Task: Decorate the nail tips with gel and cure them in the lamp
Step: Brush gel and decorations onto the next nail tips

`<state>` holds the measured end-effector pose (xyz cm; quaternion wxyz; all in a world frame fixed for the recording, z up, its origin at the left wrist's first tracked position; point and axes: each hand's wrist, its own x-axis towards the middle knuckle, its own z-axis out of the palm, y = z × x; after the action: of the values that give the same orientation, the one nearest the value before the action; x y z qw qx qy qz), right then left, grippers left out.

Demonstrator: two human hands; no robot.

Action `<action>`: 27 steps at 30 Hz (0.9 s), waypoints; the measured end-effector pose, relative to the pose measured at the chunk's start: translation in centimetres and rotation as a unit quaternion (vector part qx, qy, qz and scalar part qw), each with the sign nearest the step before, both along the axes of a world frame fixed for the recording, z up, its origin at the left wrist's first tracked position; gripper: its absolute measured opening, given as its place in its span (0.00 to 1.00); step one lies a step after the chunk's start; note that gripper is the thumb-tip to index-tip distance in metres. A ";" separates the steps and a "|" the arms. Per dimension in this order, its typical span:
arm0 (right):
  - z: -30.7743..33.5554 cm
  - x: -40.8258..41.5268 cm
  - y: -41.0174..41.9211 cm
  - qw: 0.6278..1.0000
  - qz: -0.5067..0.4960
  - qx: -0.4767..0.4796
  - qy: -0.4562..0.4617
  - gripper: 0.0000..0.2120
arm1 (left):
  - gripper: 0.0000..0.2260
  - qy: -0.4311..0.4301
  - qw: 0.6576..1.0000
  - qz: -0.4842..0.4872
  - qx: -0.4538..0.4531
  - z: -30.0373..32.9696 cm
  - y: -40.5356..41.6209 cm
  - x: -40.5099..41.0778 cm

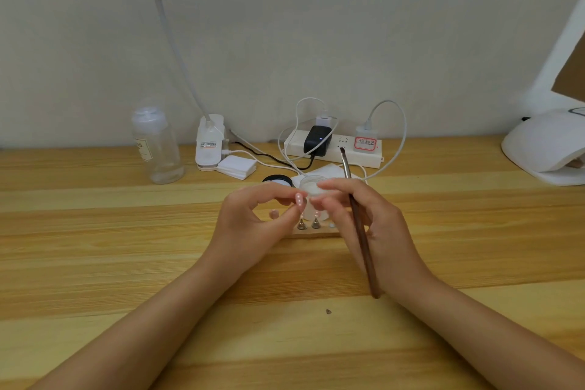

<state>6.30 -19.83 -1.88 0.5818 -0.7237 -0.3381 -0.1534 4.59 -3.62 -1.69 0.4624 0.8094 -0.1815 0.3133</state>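
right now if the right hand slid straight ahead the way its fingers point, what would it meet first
Probably the left hand: the right hand points left toward the pink nail tip pinched there. The small clear jar sits just behind, so depth is uncertain.

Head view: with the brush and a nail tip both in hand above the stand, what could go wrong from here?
1. The left hand pinches a pink nail tip by its fingers only; it could slip or smear.
2. The brush rests loosely across the right hand; its bristles point toward the power strip.
3. The open gel jar sits just behind both hands and might be knocked.
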 end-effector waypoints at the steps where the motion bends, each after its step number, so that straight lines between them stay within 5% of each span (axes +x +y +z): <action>1: 0.3 0.1 -0.2 1.000 -0.009 0.002 0.004 0.07 | 0.10 0.004 1.000 0.002 -0.008 0.0 0.1 0.0; 6: 2.4 2.4 -1.2 0.992 -0.075 0.044 0.092 0.16 | 0.09 0.008 1.000 0.009 -0.011 -0.3 0.5 0.2; 19: 5.2 7.5 0.7 0.960 -0.122 -0.246 0.051 0.15 | 0.09 -0.001 1.000 0.018 -0.010 -0.7 0.9 0.5; 27: 4.4 7.6 1.4 0.950 -0.125 -0.285 0.036 0.16 | 0.09 -0.009 1.000 0.019 -0.004 -0.8 0.9 0.6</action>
<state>13.89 -18.45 2.50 0.3396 -0.9008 -0.2529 -0.0961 5.18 -2.75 -2.45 0.4580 0.8077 -0.1687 0.3306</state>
